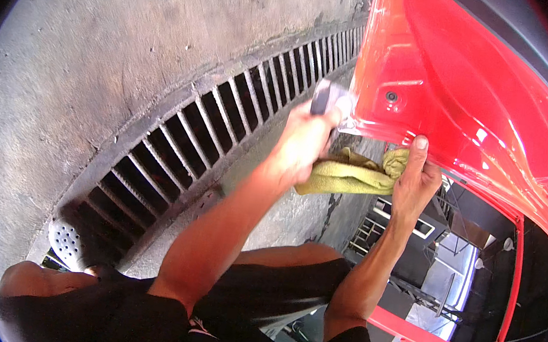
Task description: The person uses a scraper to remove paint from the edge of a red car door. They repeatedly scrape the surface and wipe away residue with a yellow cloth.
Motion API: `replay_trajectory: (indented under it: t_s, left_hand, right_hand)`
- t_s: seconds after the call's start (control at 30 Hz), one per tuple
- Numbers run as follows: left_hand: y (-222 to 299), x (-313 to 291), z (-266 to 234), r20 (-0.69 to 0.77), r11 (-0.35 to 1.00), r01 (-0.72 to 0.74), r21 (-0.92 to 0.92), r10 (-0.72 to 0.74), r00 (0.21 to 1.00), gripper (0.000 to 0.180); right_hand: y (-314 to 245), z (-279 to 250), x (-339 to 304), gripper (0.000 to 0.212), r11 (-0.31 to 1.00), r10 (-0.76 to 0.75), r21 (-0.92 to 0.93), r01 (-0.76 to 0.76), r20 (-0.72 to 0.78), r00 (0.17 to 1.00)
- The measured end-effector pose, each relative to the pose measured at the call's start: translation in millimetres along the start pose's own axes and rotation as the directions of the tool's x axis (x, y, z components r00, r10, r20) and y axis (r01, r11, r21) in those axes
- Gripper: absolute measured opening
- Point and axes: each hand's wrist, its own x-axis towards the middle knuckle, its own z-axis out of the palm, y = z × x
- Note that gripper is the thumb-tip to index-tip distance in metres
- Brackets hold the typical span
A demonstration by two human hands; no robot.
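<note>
A glossy red painted car panel (pixel 456 90), probably a door, fills the upper right, with a small dark round plug near its lower corner. At that corner my left hand (pixel 305 141) is closed around a small pale object with a dark patch (pixel 323 99). Motion blur hides what kind of thing it is. My right hand (pixel 416 180) pinches the panel's lower edge, its thumb on the red face. A yellow-green cloth (pixel 350 179) is bunched under its fingers and stretches left behind my left hand.
A metal drain grate (pixel 209 121) curves across the concrete floor (pixel 107 40). My foot in a light perforated clog (pixel 67 243) rests by the grate's near end. Red bars (pixel 433 339) and a dark structure stand at the lower right.
</note>
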Motion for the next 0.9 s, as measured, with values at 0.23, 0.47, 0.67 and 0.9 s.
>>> replay_trajectory:
  t_s: [0.23,0.47,0.67,0.9]
  left_hand:
    - [-12,0,-1,-0.037,0.988,-0.147,0.043,0.149,0.988,0.023]
    - [-4,18,2,0.031,0.954,-0.296,-0.055,0.298,0.954,0.023]
    - [33,53,11,-0.019,0.951,-0.230,0.207,0.240,0.971,0.025]
    - [32,43,-60,-0.281,0.986,-0.158,0.055,0.167,0.945,0.043]
  right_hand:
    - [-6,6,1,0.035,1.000,-0.019,0.007,0.020,-0.035,0.999]
    - [-11,9,1,0.034,0.999,0.038,0.020,-0.038,-0.002,0.999]
    - [-19,-11,6,0.037,0.986,0.143,-0.105,-0.132,0.105,0.984]
    - [-115,18,1,0.034,0.737,-0.370,-0.607,0.296,0.003,0.929]
